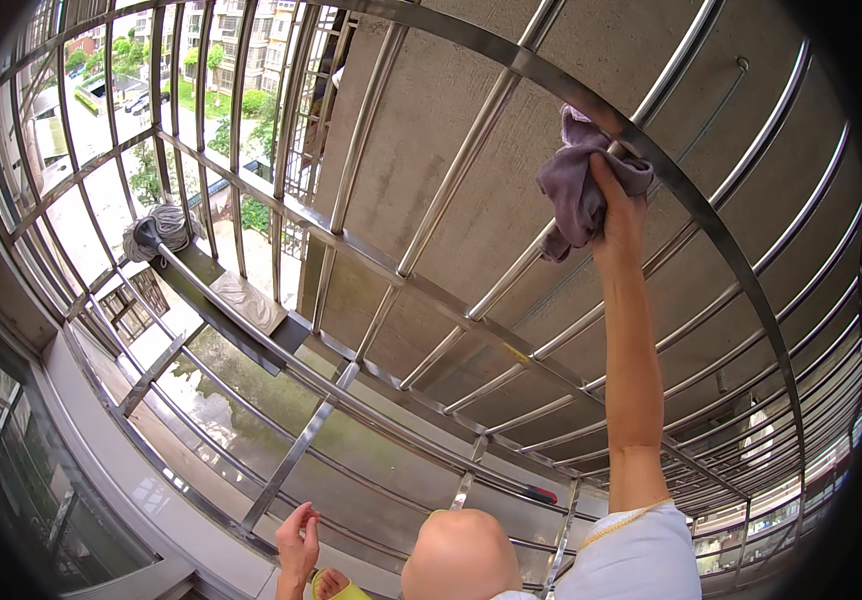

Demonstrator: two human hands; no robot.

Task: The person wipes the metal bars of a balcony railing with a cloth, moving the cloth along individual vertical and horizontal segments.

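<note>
My right hand (pixel 620 210) reaches high, gripping a crumpled mauve cloth (pixel 577 180). The cloth is wrapped around a shiny metal bar (pixel 517 270) of the window cage, just under its curved flat rail (pixel 708 217). Part of the bar is hidden by the cloth and hand. Low in the view, my left hand (pixel 297 544) has loosely bent fingers with nothing visible in them. It is near the cage's lower bars and a pale sill (pixel 123 457).
A mop with a grey string head (pixel 168 229) lies along the cage floor, its handle (pixel 251 330) crossing a dark board (pixel 213 315). My bent knee (pixel 465 555) and a foot in a yellow-green slipper (pixel 337 585) are below. Glass (pixel 26 480) borders the left; a concrete wall (pixel 431 135) stands beyond the bars.
</note>
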